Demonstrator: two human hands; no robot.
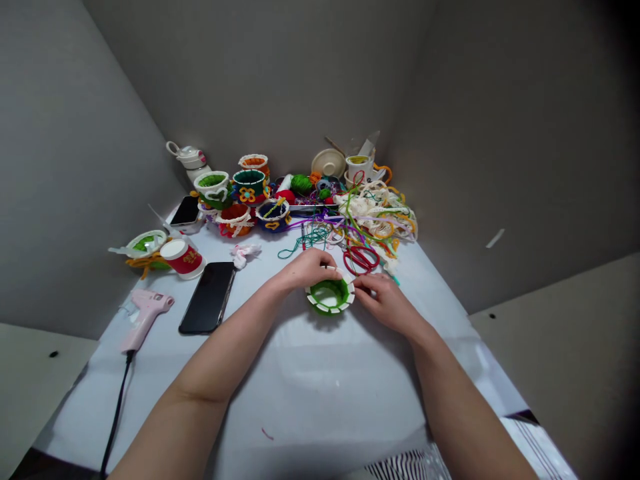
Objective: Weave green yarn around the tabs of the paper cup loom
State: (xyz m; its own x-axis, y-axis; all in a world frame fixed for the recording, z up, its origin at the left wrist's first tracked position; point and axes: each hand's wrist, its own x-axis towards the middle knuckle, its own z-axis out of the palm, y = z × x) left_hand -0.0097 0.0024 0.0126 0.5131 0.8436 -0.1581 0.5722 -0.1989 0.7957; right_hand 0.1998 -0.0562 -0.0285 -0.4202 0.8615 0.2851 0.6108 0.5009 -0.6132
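Note:
A small paper cup basket [329, 297] with a cut white rim and green weaving sits on the white table [300, 380]. My left hand [306, 269] curls round its far left rim and grips it. At the right rim, the fingers of my right hand [383, 300] pinch together on the basket's edge. A green cord [305, 240] trails from the pile behind toward the hands.
Finished woven cups [247, 193] stand at the back beside a tangle of coloured cords [375, 220] and red scissors [361, 260]. A black phone [209, 297], a pink glue gun [145, 317] with its cable, and a red cup [183, 257] lie left. Grey walls enclose the table.

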